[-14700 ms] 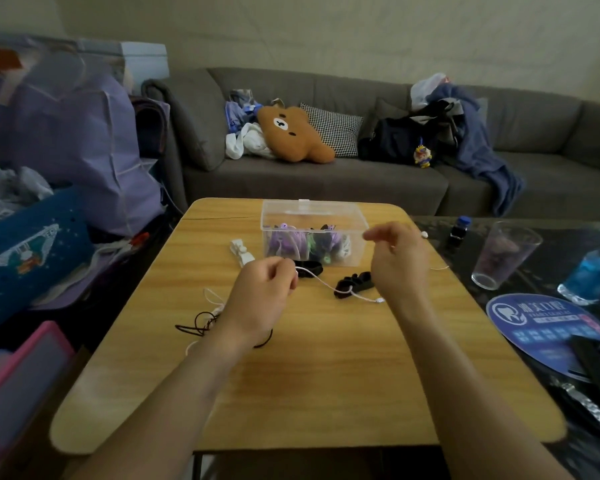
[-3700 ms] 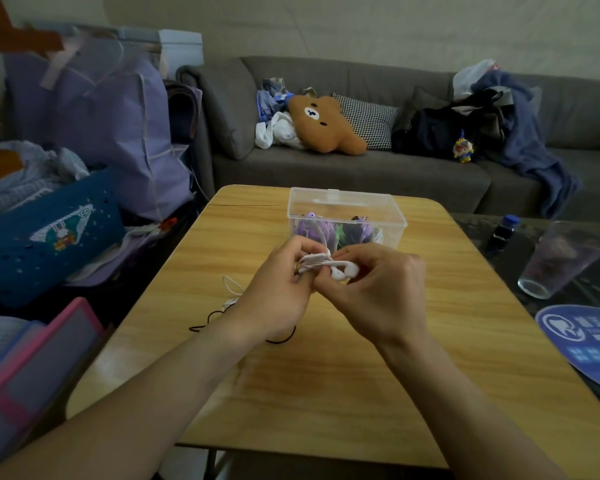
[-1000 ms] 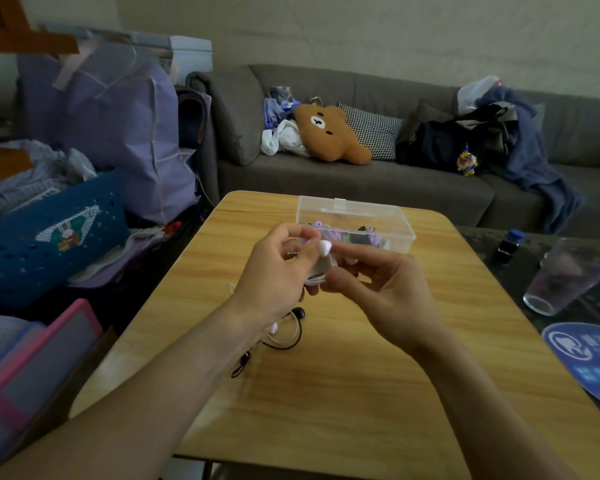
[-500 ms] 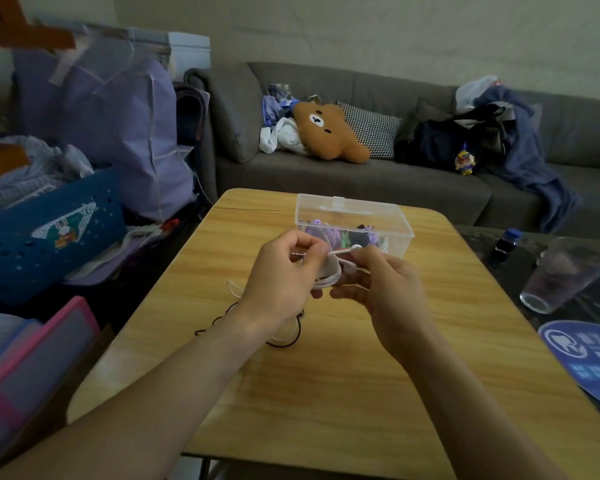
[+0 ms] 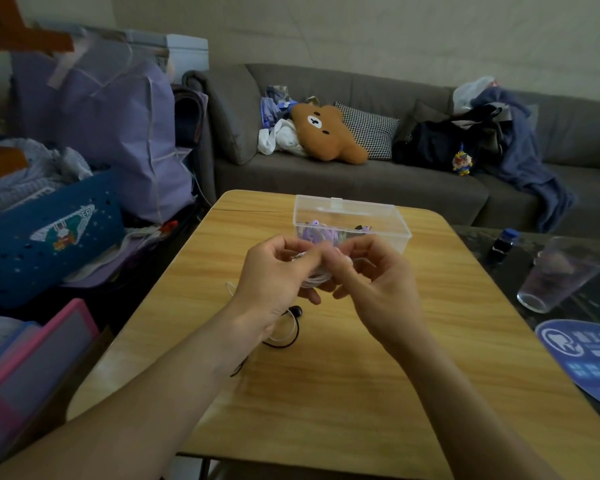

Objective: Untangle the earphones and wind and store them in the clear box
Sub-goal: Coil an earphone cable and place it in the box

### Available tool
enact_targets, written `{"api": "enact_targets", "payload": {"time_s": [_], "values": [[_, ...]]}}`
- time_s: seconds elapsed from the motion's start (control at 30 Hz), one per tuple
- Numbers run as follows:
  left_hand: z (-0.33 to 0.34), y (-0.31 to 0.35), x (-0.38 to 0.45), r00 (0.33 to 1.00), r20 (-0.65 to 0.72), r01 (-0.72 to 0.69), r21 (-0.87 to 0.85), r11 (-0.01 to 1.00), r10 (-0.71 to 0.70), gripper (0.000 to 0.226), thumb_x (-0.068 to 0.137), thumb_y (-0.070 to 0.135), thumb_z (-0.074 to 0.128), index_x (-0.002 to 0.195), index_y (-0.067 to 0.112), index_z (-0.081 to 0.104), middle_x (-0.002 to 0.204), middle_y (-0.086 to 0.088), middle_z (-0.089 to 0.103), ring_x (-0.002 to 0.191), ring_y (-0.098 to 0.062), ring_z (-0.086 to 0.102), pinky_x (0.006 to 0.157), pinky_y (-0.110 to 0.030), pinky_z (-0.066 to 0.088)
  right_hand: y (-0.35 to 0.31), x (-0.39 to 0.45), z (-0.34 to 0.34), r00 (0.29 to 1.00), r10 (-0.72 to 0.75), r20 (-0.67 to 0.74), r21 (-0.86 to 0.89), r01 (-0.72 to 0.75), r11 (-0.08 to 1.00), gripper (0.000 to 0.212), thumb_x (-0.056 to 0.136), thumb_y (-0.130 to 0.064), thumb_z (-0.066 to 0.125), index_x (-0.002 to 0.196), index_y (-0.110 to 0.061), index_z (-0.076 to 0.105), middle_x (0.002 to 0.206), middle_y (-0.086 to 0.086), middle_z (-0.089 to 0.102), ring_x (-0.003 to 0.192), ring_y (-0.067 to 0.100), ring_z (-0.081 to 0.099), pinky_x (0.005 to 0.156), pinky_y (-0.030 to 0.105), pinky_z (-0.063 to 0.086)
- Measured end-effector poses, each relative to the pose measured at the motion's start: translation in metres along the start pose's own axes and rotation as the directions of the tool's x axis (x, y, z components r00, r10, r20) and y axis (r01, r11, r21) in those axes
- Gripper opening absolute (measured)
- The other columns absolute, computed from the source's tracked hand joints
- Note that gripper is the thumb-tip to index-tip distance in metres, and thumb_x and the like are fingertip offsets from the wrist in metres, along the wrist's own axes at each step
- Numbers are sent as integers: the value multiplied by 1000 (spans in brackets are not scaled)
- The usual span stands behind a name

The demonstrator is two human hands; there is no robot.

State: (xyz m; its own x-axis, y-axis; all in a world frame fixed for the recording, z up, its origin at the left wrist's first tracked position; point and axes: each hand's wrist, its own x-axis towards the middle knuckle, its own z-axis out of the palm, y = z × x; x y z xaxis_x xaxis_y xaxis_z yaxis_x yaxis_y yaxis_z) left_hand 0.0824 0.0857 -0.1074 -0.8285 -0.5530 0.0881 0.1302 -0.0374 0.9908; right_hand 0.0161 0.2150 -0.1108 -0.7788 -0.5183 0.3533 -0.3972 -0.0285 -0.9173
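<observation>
Head view: left hand and right hand both pinching white earphones coil, mid-air at 6 o'clock of clear box. Cord light, limp, springy; likely unwinds if released. Pinch across loops. Black earphones on tabletop.

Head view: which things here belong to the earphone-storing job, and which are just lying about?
Part of the job:
- white earphones, pinched between left hand and right hand
- clear box, purple earphones already inside
- black earphones on the table

Lying about:
- plastic cup
- small bottle
- bear cushion on the sofa
</observation>
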Motion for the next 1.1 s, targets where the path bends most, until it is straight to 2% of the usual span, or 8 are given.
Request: {"api": "enact_targets", "payload": {"time_s": [0.2,0.3,0.47,0.6,0.7,0.83,0.93,1.1], "values": [[5,-5,1,995,-100,-12,-46,999,7,17,92,21,69,91,5,71,88,-17,73,73,-29,74,62,-39,62,0,-3,5,993,17,-117,-65,-25,998,24,91,-33,69,87,-9,69,78,4,74,68,14,72,59,25,58],[8,-8,1,974,-169,-133,114,984,151,19,94,24,68,86,7,69,81,-9,72,70,-20,72,60,-31,60,1,-4,8,978,62,-200,-31,-70,997,22,90,-31,72,85,-9,71,76,3,74,68,15,74,63,31,62],[6,-8,-1,912,-26,-362,418,833,409,22,100,27,57,87,11,65,74,-2,67,63,-16,65,51,-34,52,-4,-2,9,922,338,-189,375,-250,893,21,89,-20,74,93,-3,63,76,12,75,71,26,74,65,34,62],[7,-10,0,890,83,-406,591,697,449,30,96,50,51,95,21,57,87,5,64,74,-10,66,57,-33,56,-2,-2,9,892,419,-170,541,-271,796,20,87,-17,75,90,0,64,74,13,70,69,24,69,66,30,60],[11,-12,0,875,126,-438,614,656,467,25,96,49,51,103,24,52,96,6,61,81,-9,64,63,-30,57,-3,-2,8,887,445,-121,628,-279,727,35,86,-20,76,105,8,66,87,19,71,74,24,71,66,28,59],[8,-19,7,912,55,-363,568,738,407,29,99,37,55,120,18,62,108,2,67,92,-11,66,74,-25,58,-1,-4,11,890,456,-11,707,-315,633,30,88,-14,72,111,5,67,100,21,74,85,26,74,74,31,63],[7,-20,12,941,-53,-260,517,815,334,33,103,36,47,120,14,66,103,-2,69,91,-13,65,71,-17,49,1,-5,17,890,455,42,584,-392,711,32,87,-19,75,109,3,71,89,13,73,72,19,70,66,27,59],[14,-13,15,993,-118,16,75,997,-7,40,98,50,52,107,13,63,90,0,69,79,-12,67,63,-21,50,2,-3,20,920,391,-19,456,-340,823,26,85,-12,77,105,2,70,85,14,74,76,23,71,73,32,61]]}}
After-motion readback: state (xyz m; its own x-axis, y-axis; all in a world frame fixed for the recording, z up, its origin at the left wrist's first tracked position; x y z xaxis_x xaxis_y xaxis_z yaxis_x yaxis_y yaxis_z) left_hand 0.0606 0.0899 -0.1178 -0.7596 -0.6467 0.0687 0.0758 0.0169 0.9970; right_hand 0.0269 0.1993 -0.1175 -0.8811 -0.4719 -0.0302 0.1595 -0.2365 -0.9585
